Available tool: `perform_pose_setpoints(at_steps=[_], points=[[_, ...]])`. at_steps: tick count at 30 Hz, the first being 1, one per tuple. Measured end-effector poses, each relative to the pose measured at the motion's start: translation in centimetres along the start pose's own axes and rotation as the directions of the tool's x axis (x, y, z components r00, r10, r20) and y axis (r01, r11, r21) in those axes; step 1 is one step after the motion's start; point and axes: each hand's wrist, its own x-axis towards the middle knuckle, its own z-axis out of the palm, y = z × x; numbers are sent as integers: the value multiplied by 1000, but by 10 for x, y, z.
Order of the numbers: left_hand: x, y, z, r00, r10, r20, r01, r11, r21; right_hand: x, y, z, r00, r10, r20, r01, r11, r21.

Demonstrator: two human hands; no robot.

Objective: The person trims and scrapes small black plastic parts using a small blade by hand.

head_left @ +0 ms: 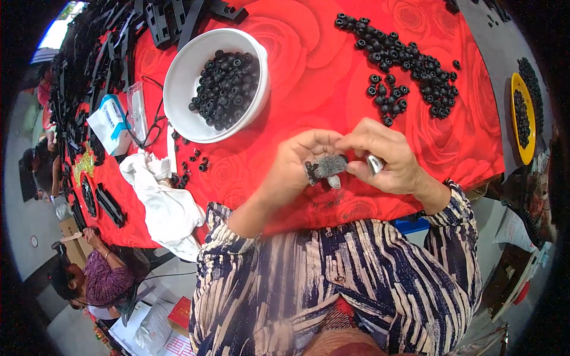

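Observation:
Both my hands meet over the near edge of the red table cover. My left hand has its fingers curled, with a rough grey sleeve-like cover at the thumb. Whatever it pinches is mostly hidden; a dark bit shows by the fingertips. In my right hand is a small tool with a shiny silver rounded end, its working tip out of sight. Beyond them stands a white bowl holding many small round black parts with holes. More such black parts lie loose at the far right.
Long black pieces crowd the far left. Glasses, a blue-white packet, a white cloth and black scraps lie left of my hands. A yellow tray stands at right. Another person sits at lower left.

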Motion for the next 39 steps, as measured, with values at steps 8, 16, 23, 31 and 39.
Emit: perform_pose_setpoints(at_steps=[8,16,23,31,39], points=[[2,-17,-2,987,-117,-110,87,964,-251,0,0,-2,993,45,108,-55,994,94],[-3,-9,1,986,-163,31,166,954,-250,-2,-1,0,989,-140,-45,131,978,-165],[-4,-14,2,991,-128,-27,121,975,-184,1,-5,-1,973,-232,-24,216,935,-282],[-6,-10,5,993,-115,-21,108,974,-200,-1,-2,1,948,-317,-18,296,903,-313],[-8,-9,13,993,-50,-109,33,987,-154,-4,0,-2,951,-308,13,291,883,-368]])
